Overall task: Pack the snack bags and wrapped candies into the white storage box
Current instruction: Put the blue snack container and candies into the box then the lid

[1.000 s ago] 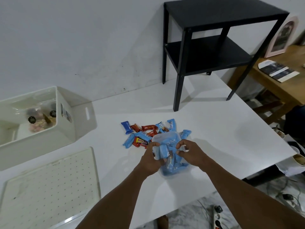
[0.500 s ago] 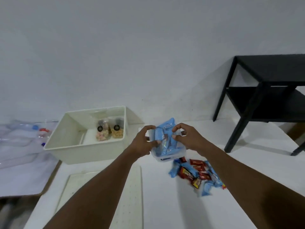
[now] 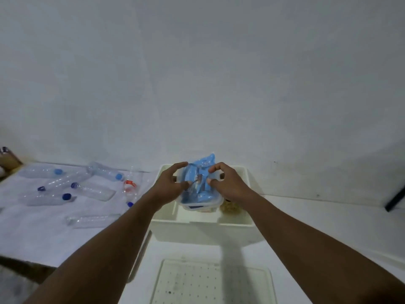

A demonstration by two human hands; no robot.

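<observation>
Left hand (image 3: pixel 168 186) and right hand (image 3: pixel 230 185), fingers curled, grip clear tub (image 3: pixel 197 204) of blue candies (image 3: pixel 202 170). Tub over white storage box (image 3: pixel 197 223); snack bag (image 3: pixel 231 207) inside.

I hold a tub (image 3: pixel 197 204) of wrapped candies (image 3: pixel 203 170) over the storage box (image 3: pixel 201 226), left hand (image 3: pixel 168 185) at its left side, right hand (image 3: pixel 230 185) at its right. A perforated board (image 3: pixel 210 281) lies before the storage box on the table (image 3: pixel 328 227); bottles (image 3: pixel 92 189) lie off to the left.
</observation>
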